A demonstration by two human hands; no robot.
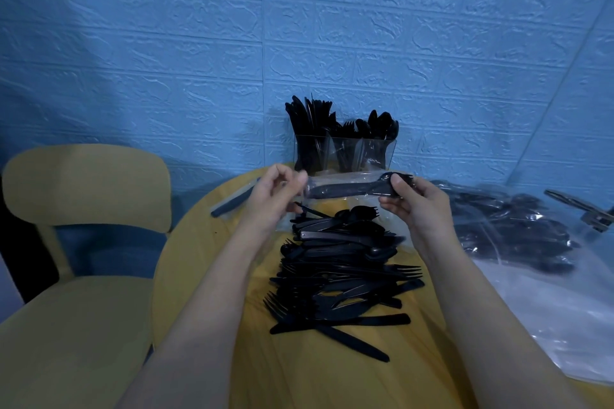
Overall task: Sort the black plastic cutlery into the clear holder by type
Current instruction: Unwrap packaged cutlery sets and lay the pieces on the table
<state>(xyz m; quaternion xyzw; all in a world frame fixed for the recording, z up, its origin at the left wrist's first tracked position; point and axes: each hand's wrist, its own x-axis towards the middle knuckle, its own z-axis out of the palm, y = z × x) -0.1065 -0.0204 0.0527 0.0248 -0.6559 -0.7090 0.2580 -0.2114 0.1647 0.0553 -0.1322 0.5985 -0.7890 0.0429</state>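
Note:
A clear-wrapped packet of black cutlery hangs level above the table between both hands. My left hand pinches its left end. My right hand grips its right end, where fork tines and a spoon bowl stick out. Below them lies a loose pile of black forks, knives and spoons on the round yellow table. At the back stands the clear holder with three compartments: knives on the left, forks in the middle, spoons on the right.
A yellow chair stands at the left. One wrapped packet lies on the table's left edge. A big clear plastic bag of more cutlery covers the right side. The blue wall is just behind the holder.

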